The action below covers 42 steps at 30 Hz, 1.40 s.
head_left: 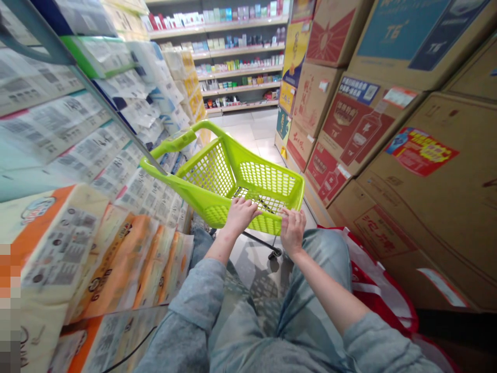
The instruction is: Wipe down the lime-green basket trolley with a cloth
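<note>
With left hand and right hand half-curled, grips lime-green, lattice-sided plastic cart, apparently steadying it, needing even pressure next.

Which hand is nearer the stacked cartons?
The right hand, holding the green cart on the side toward the stacked cartons; the left hand holds it farther left.

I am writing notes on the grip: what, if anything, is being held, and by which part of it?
A green cart, by its near rim: the left hand and right hand curl over it.
</note>
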Motion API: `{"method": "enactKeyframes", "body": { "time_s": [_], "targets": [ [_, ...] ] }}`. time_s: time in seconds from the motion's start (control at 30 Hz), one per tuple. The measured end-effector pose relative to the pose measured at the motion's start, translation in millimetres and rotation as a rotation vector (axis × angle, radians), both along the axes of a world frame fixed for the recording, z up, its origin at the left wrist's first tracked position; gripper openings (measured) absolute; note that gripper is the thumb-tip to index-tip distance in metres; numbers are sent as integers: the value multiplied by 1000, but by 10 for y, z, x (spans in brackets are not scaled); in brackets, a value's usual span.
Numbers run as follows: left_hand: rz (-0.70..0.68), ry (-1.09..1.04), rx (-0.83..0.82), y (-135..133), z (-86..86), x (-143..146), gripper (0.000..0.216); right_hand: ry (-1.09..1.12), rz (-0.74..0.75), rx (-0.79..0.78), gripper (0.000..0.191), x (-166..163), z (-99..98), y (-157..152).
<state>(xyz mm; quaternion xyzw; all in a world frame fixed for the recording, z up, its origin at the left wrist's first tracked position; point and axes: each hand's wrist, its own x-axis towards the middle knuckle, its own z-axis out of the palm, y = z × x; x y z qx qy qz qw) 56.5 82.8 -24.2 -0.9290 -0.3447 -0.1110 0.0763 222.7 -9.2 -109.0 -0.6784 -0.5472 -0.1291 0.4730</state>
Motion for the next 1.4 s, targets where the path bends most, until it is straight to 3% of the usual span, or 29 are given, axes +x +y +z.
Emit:
{"method": "enactKeyframes", "body": {
  "time_s": [0.2,0.4,0.6,0.83,1.0,1.17,1.3,1.4],
  "targets": [
    [54,-48,16,-101,-62,93,32,79,-93,-50,43,-383,135,35],
    [93,-41,59,-141,-120,153,27,-49,61,-95,53,-563,204,180],
    [26,-28,41,-133,-72,57,28,-244,222,-83,47,-64,71,97],
    [47,0,-5,-124,-42,66,27,-187,84,-124,35,467,-10,-95],
    [46,55,-12,-45,47,-16,24,-82,150,-156,37,534,10,-44],
    [116,113,-12,65,174,-194,24,101,118,-55,35,636,33,55],
    [132,95,-23,92,155,-196,23,213,-37,28,34,723,62,70],
    [138,64,-5,88,101,-149,22,204,8,17,31,588,94,87]
  ]
}}
